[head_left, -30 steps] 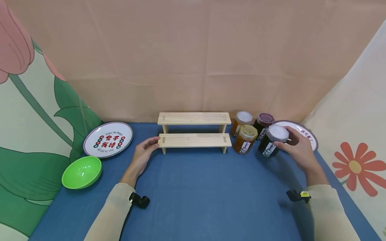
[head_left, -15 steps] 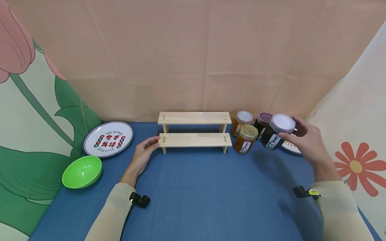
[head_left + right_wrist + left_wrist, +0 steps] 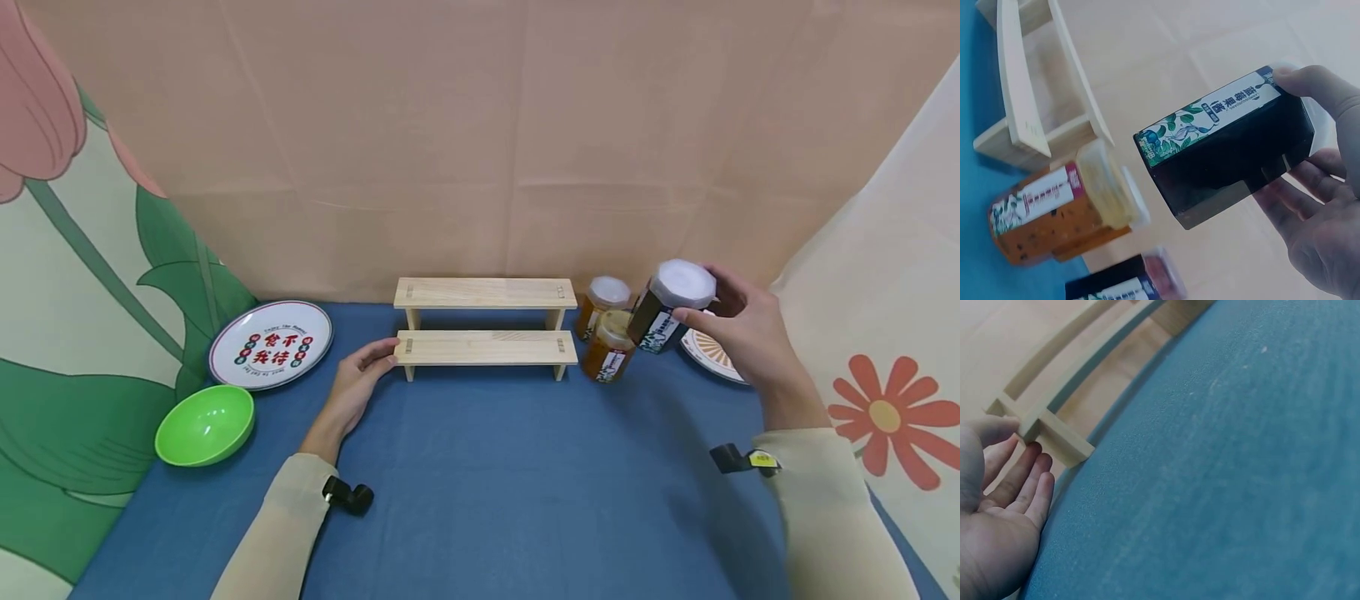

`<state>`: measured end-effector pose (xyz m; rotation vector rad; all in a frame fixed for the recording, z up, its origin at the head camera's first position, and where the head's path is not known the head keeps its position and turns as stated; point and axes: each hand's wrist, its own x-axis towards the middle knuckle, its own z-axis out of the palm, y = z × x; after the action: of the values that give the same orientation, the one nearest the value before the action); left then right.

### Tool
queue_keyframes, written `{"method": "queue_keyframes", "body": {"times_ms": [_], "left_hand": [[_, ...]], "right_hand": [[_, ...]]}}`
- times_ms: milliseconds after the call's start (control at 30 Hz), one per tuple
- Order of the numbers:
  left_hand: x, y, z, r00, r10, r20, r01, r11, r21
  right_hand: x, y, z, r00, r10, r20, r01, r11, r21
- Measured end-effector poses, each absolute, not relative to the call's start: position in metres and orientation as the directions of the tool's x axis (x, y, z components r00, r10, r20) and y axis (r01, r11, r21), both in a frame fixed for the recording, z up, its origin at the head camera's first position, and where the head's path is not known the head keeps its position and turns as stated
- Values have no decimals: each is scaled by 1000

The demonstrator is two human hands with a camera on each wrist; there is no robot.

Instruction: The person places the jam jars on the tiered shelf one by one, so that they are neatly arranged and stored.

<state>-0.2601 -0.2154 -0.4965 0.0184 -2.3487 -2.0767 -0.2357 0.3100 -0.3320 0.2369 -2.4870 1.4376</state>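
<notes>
My right hand (image 3: 738, 333) grips a dark jam jar (image 3: 671, 304) with a white lid, thumb on one side and fingers on the other. The jar is tilted and raised off the table; in the right wrist view its label shows blueberries. An amber jar with a yellowish lid (image 3: 611, 350) stands just left of it, with a white-lidded amber jar (image 3: 606, 300) behind. A purple-lidded dark jar (image 3: 1125, 284) is mostly hidden behind the held one. My left hand (image 3: 352, 396) pinches the left end of the lower step of a two-tier wooden rack (image 3: 486, 347).
A white plate with red and blue lettering (image 3: 270, 346) stands at the back left, a green bowl (image 3: 205, 425) before it. Another patterned plate (image 3: 712, 354) lies partly hidden behind the right hand. A blue cloth (image 3: 487, 483) covers the table; a beige backdrop (image 3: 480, 150) rises behind.
My right hand has lifted the dark jam jar from the table, first up and rightward, then back left and higher, tilting it. The left hand has stayed at the rack.
</notes>
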Motion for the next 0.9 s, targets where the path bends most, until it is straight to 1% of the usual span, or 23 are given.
{"method": "queue_keyframes", "body": {"times_ms": [100,333,533,900], "left_hand": [[-260,-216,-496,-1000,-4,-2,-3,123,992],[-261,-217,-496,-1000,-5,11,11,120,993],[-261,-217,-497,-1000,-10,4,3,125,992],[-260,-215,-498,-1000,-18,9,7,109,994]], "right_hand": [[-239,303,-329,-956,-23,293,-269,471,-840],[-257,283,-331,-962,-49,269,-271,316,-909],[-269,261,-334,-960,-94,263,-279,328,-903],[-288,222,-327,-958,-163,234,-275,301,-913]]}}
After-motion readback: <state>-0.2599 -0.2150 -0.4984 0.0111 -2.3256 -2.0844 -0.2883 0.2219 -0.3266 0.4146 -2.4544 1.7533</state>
